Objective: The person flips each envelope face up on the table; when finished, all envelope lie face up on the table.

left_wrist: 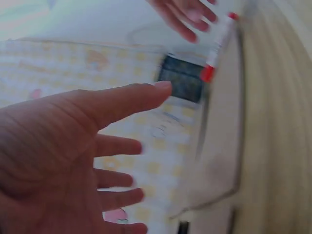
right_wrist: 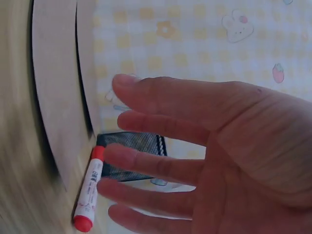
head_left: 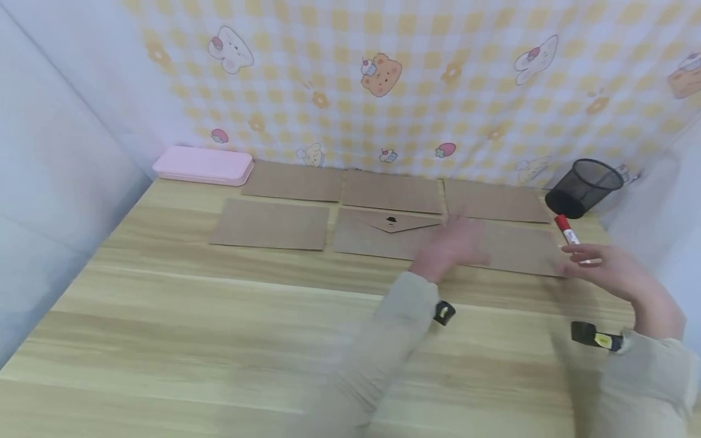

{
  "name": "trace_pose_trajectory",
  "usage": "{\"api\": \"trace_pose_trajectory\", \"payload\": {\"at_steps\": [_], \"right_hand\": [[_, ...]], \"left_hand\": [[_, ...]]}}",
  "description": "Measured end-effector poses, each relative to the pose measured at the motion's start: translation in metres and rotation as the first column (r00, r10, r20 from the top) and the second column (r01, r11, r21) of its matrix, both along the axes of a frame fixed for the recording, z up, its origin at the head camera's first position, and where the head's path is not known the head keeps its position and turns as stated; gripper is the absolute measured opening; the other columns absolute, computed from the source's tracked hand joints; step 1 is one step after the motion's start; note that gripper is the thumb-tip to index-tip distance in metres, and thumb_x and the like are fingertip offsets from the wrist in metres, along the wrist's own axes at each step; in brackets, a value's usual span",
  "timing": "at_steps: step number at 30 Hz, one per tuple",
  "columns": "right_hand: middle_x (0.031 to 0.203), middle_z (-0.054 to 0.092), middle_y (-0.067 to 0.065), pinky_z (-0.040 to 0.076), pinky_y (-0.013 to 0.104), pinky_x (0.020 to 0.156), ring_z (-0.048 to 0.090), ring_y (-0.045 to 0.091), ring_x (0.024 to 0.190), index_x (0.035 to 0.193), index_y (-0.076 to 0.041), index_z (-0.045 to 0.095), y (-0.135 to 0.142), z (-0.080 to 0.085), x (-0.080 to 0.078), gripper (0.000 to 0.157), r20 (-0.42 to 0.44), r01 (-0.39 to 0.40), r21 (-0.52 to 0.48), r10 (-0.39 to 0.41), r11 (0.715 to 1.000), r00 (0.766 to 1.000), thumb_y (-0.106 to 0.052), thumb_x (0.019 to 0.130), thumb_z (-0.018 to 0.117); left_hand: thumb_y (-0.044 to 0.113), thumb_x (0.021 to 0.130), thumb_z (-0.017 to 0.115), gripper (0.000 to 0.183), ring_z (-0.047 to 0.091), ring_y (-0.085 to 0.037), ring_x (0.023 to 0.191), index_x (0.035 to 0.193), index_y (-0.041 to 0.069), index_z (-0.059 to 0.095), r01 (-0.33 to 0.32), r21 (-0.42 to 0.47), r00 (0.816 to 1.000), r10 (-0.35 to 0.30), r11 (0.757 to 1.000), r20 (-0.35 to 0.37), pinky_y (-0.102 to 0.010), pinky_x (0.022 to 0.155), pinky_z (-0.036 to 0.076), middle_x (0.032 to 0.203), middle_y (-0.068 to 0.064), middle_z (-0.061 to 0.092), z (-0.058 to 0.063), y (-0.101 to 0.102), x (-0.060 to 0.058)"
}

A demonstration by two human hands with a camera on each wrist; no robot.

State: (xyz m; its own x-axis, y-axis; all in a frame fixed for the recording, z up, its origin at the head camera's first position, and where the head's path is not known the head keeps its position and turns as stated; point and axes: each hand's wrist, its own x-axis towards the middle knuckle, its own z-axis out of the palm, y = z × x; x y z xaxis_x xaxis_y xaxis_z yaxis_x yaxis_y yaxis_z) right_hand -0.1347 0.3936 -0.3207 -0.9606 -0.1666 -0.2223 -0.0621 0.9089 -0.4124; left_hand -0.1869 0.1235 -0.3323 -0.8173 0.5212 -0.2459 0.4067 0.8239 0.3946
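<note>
My left hand (head_left: 451, 243), blurred in the head view, is over the front row of brown envelopes, where the middle envelope (head_left: 361, 237) meets the right one (head_left: 526, 246). Its thumb and fingers are spread and hold nothing in the left wrist view. The middle envelope shows a pointed flap with a small black hat print. Farther right, my right hand (head_left: 619, 271) is beside a white marker (head_left: 571, 236) with red ends. In the right wrist view the fingers (right_wrist: 161, 163) are apart and hold nothing; their tips overlap the marker's edge.
Behind lies a second row of brown envelopes (head_left: 391, 191). One more envelope (head_left: 269, 224) lies front left. A pink case (head_left: 204, 164) sits at the back left, a black mesh pen holder (head_left: 585, 187) at the back right. A checked cloth (head_left: 339, 91) hangs behind the wooden table (head_left: 219, 340).
</note>
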Motion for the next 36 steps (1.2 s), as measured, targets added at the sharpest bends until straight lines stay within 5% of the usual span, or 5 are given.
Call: {"api": "trace_pose_trajectory", "payload": {"at_steps": [3, 11, 20, 24, 36], "right_hand": [[0.122, 0.044, 0.039, 0.045, 0.049, 0.075, 0.047, 0.055, 0.106, 0.130, 0.009, 0.044, 0.004, -0.003, 0.000, 0.060, 0.068, -0.004, 0.033, 0.002, 0.999, 0.998, -0.034, 0.090, 0.059], [0.129, 0.034, 0.042, 0.036, 0.063, 0.083, 0.036, 0.059, 0.113, 0.132, 0.005, 0.042, -0.010, -0.004, -0.015, 0.063, 0.028, -0.054, 0.049, 0.053, 0.997, 0.998, -0.033, 0.086, 0.065], [0.140, 0.016, 0.039, 0.021, 0.070, 0.091, 0.016, 0.059, 0.124, 0.136, 0.004, 0.036, -0.013, -0.019, -0.014, 0.072, 0.084, -0.068, -0.086, 0.075, 0.994, 0.994, -0.028, 0.082, 0.071], [0.138, 0.016, 0.042, 0.020, 0.070, 0.092, 0.016, 0.060, 0.123, 0.134, 0.007, 0.037, -0.013, -0.022, -0.016, 0.071, 0.078, -0.075, -0.060, 0.080, 0.995, 0.994, -0.026, 0.081, 0.072], [0.124, 0.037, 0.043, 0.032, 0.064, 0.087, 0.037, 0.057, 0.111, 0.126, 0.010, 0.045, -0.008, -0.026, -0.015, 0.066, 0.075, -0.025, 0.065, 0.020, 0.998, 0.997, -0.024, 0.078, 0.074]], "left_hand": [[0.052, 0.079, 0.067, 0.083, 0.000, -0.011, 0.139, 0.146, 0.036, 0.022, -0.048, -0.013, 0.999, 0.048, 0.999, 0.024, -0.042, 0.111, 0.012, 0.154, 0.008, -0.006, -0.014, 0.015, 0.001], [0.053, 0.080, 0.066, 0.083, 0.000, -0.012, 0.140, 0.147, 0.027, 0.025, 0.022, -0.033, 0.998, -0.024, 0.999, -0.065, -0.044, 0.111, 0.007, 0.155, 0.004, 0.006, -0.029, 0.014, -0.001], [0.055, 0.076, 0.068, 0.075, 0.009, -0.017, 0.139, 0.140, 0.028, 0.038, 0.077, -0.088, 0.985, -0.090, 0.993, -0.150, -0.043, 0.109, 0.016, 0.151, 0.001, 0.018, -0.044, 0.032, 0.009], [0.049, 0.078, 0.069, 0.076, 0.004, -0.022, 0.140, 0.142, 0.024, 0.036, 0.081, -0.062, 0.990, -0.088, 0.995, -0.111, -0.038, 0.111, 0.009, 0.153, -0.008, 0.011, -0.044, 0.033, 0.010], [0.030, 0.086, 0.067, 0.043, 0.038, -0.014, 0.124, 0.124, 0.012, 0.055, 0.096, 0.035, 0.991, -0.092, 0.995, -0.098, -0.020, 0.104, 0.026, 0.129, -0.001, 0.048, -0.044, 0.033, 0.008]]}}
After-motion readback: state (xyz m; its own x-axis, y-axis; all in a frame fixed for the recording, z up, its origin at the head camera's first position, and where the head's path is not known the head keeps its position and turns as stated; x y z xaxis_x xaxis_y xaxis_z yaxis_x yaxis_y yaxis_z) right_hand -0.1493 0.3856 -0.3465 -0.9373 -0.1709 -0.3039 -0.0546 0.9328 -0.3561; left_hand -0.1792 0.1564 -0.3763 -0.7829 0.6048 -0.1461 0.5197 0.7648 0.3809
